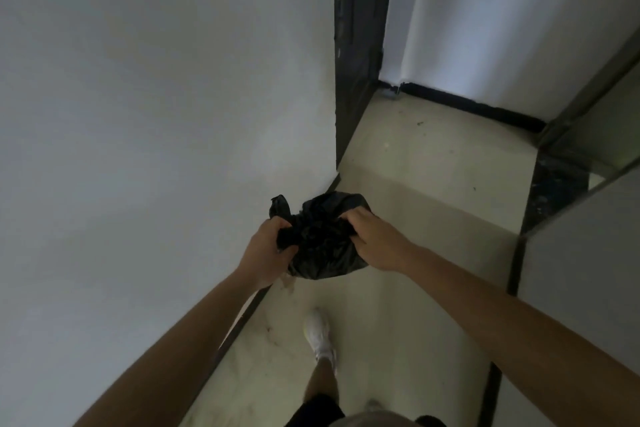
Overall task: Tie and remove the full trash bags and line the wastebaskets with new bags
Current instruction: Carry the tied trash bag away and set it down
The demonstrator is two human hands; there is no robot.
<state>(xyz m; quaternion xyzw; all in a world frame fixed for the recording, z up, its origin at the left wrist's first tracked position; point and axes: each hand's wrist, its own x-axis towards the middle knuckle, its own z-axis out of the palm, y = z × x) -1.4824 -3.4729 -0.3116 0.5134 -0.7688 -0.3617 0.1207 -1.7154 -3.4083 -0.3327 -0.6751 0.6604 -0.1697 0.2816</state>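
- Trash bag [325, 246]: black, crumpled, gathered at the top; held between both hands over the pale floor [415, 184], just beside the corner of the white wall [156, 114].
- Left hand [266, 246]: fingers curled round bunched plastic at the bag's upper left.
- Right hand [375, 241]: fingers curled into the plastic at the bag's upper right.
- White shoe [318, 336]: on the floor, nearer the camera than the bag.

Single view, head-worn, wide-angle lens. Aimed forward and steeply down onto corridor floor [415, 156]. Left hand [268, 246], right hand [375, 241] and black bag [325, 239] framed near centre, close below lens. Forearms cut by bottom edge. Wall [138, 97] close on left, half of frame filled. Wearer's shoe [318, 336] seen underneath.
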